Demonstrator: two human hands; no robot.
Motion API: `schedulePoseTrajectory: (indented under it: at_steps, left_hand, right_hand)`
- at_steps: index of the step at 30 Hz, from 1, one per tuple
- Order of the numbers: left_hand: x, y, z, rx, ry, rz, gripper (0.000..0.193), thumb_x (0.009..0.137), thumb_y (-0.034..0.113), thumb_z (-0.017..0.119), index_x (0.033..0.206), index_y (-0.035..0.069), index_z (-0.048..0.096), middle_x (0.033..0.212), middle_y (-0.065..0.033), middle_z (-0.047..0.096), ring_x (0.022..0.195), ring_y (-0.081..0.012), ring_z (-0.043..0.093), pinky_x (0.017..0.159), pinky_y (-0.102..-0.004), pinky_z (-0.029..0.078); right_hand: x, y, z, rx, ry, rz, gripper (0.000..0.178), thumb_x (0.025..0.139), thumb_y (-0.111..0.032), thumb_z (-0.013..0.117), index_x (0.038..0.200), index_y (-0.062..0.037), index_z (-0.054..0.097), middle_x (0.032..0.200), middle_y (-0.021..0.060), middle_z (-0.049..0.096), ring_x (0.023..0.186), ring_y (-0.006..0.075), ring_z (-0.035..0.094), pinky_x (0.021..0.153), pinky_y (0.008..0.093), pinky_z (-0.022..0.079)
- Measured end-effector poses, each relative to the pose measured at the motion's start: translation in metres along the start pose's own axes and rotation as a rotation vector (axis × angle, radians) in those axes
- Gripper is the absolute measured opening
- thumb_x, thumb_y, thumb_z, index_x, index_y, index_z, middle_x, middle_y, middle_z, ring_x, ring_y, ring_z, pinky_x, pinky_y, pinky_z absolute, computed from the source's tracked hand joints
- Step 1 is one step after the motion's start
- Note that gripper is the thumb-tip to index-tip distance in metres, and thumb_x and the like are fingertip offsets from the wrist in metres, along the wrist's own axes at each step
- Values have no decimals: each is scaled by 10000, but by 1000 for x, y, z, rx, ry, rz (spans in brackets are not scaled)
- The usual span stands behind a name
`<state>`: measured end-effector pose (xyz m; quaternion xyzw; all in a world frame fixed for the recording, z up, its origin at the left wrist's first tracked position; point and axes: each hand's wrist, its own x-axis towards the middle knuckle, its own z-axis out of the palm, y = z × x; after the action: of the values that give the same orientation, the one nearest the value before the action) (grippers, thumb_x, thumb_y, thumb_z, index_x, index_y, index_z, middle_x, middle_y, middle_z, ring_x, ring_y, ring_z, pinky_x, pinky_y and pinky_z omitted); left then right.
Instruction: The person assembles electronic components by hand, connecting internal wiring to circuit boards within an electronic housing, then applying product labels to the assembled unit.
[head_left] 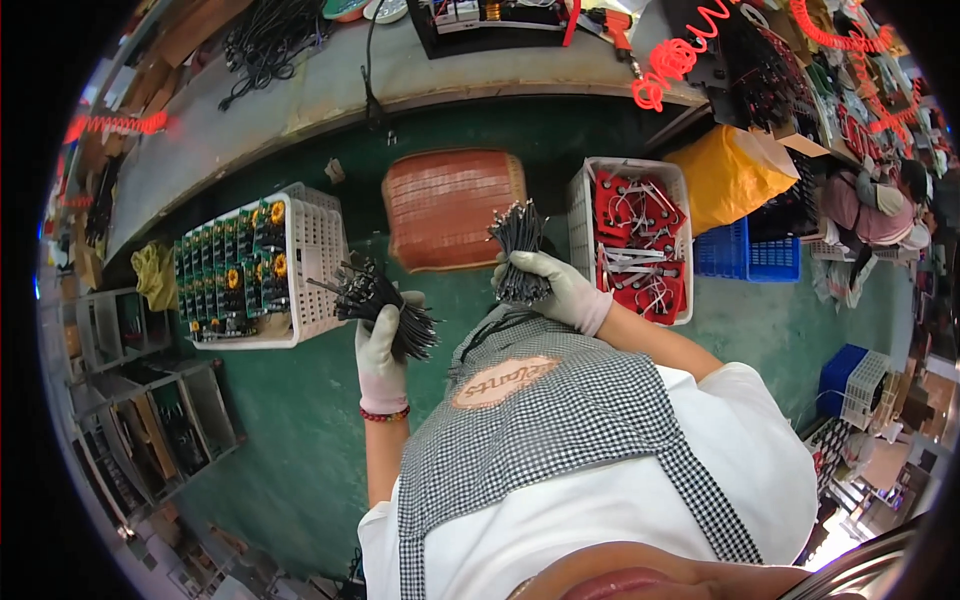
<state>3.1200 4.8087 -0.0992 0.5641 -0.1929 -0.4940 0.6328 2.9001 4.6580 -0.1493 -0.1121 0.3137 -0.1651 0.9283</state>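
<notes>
Both of my hands wear pale work gloves. My left hand (380, 345) is wrapped round a bundle of short black wires (372, 298), whose ends fan out on both sides of the fist. In my right hand (562, 288) is a second bundle of black wires (520, 240), held upright with light-coloured tips at the top. The two bundles are apart, in front of my checked apron (540, 440). Parts of the fingers are hidden behind the wires.
A white crate (318, 260) of green circuit boards stands at left. Another white crate (580, 215) with red parts is at right, beside a yellow bag (735, 175) and blue crate (722, 255). Ahead lie a reddish-brown woven seat (455, 205) and a long workbench (450, 75).
</notes>
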Motion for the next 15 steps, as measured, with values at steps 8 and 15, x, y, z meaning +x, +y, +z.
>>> schedulePoseTrajectory:
  at_steps: [8, 15]
  left_hand:
    - [109, 8, 78, -69, -62, -120, 402, 931, 287, 578, 1176, -28, 529, 1038, -146, 662, 987, -236, 620, 913, -362, 475]
    - [232, -3, 165, -103, 47, -239, 396, 929, 296, 555, 1095, -62, 596, 1035, -143, 660, 975, -210, 622, 892, -345, 477]
  right_hand:
    - [35, -98, -39, 72, 22, -20, 312, 949, -193, 564, 1183, 12, 538, 1036, 120, 648, 1007, 237, 632, 921, 373, 505]
    - [101, -271, -45, -306, -92, -86, 411, 898, -223, 626, 1217, 14, 521, 1041, 121, 661, 1003, 222, 639, 922, 354, 494]
